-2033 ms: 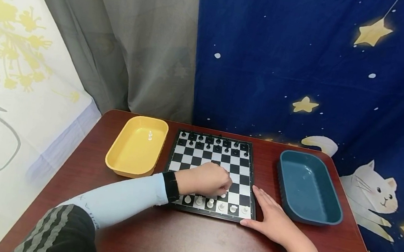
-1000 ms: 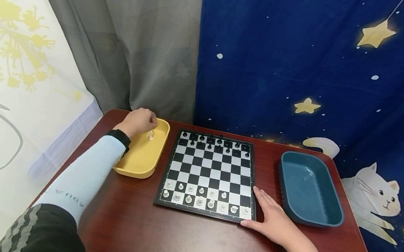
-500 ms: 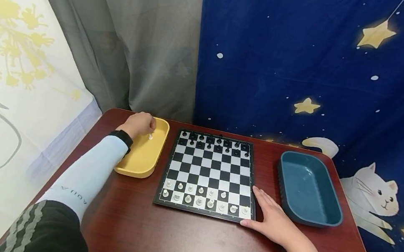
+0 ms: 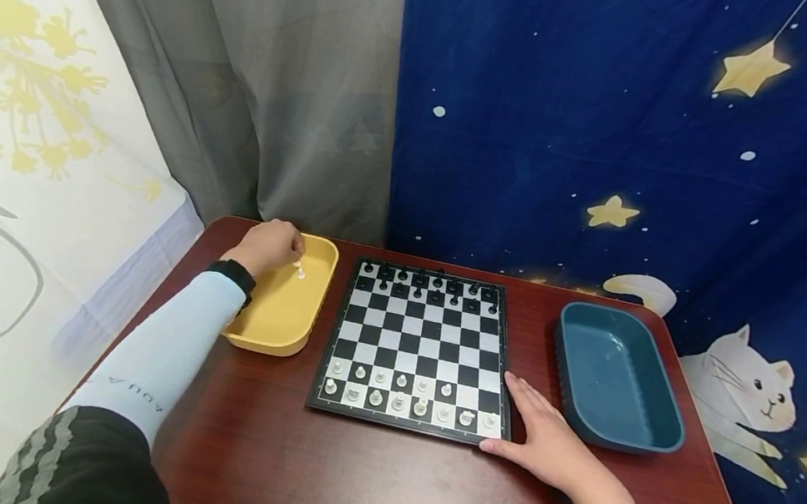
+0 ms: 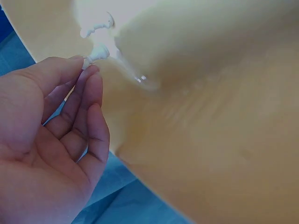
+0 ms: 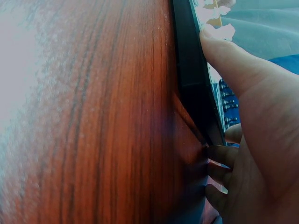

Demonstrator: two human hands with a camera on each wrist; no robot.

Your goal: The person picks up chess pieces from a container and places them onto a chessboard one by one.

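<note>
dark red wooden table (image 4: 359, 490), starry blue backdrop (image 4: 615, 127)

Looks like a home room, probably a kid's corner. Star-and-cat blue cloth (image 4: 650, 148) hangs beyond the right hand (image 4: 546, 446), grey curtain (image 4: 281, 77) beyond the left hand (image 4: 270, 246), floral sheet (image 4: 27, 113) to its left. Small wooden table (image 4: 359, 490) under both.
</note>
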